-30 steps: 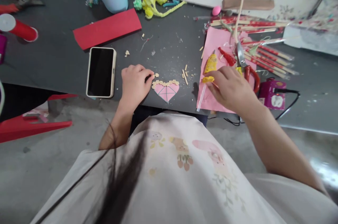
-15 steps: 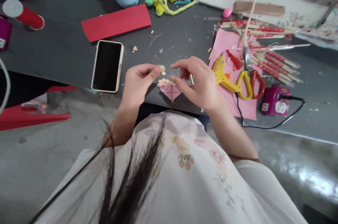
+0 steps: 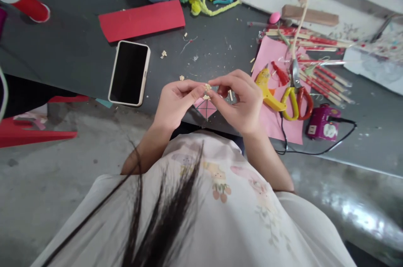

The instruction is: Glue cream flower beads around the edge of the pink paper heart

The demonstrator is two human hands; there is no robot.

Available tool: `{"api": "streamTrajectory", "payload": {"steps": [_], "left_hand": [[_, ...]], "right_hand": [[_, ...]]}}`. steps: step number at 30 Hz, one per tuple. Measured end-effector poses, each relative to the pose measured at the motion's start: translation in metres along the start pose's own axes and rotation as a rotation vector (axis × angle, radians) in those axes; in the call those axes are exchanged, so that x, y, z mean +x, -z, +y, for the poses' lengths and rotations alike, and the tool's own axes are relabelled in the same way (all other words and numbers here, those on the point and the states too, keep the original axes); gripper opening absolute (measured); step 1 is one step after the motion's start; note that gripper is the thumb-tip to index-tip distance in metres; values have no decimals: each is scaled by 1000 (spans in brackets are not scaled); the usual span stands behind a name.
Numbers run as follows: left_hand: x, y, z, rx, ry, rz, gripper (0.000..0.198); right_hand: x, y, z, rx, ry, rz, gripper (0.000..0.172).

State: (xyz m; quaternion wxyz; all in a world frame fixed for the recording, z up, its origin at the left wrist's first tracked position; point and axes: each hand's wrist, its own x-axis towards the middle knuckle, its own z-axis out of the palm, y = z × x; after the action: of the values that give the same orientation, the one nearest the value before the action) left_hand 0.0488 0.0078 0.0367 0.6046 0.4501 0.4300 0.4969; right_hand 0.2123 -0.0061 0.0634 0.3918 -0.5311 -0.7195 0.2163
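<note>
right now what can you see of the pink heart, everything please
The pink heart looks like flat card, ruled with thin dark lines, one running down to its tip. It lies on the dark table near the edge, tip toward the person. The left hand and right hand hide much of its top, where small pale flowers show; any contact is unclear.

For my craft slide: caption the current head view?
Left hand and right hand meet at a small pale piece over a pink heart, glue gun nearby.
</note>
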Motion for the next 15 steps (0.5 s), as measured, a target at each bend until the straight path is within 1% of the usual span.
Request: {"api": "streamTrajectory", "payload": {"steps": [4, 8, 12, 15], "left_hand": [[-2, -1, 0, -8, -4, -38, 29], [-6, -3, 5, 31, -11, -60, 31], [-9, -5, 11, 59, -12, -53, 32], [-10, -6, 12, 55, -38, -56, 29]], "right_hand": [[-4, 1, 2, 17, 20, 35, 16], [-8, 4, 4, 1, 5, 24, 17], [-11, 7, 6, 40, 14, 18, 17], [-12, 8, 7, 19, 43, 21, 15]]}}
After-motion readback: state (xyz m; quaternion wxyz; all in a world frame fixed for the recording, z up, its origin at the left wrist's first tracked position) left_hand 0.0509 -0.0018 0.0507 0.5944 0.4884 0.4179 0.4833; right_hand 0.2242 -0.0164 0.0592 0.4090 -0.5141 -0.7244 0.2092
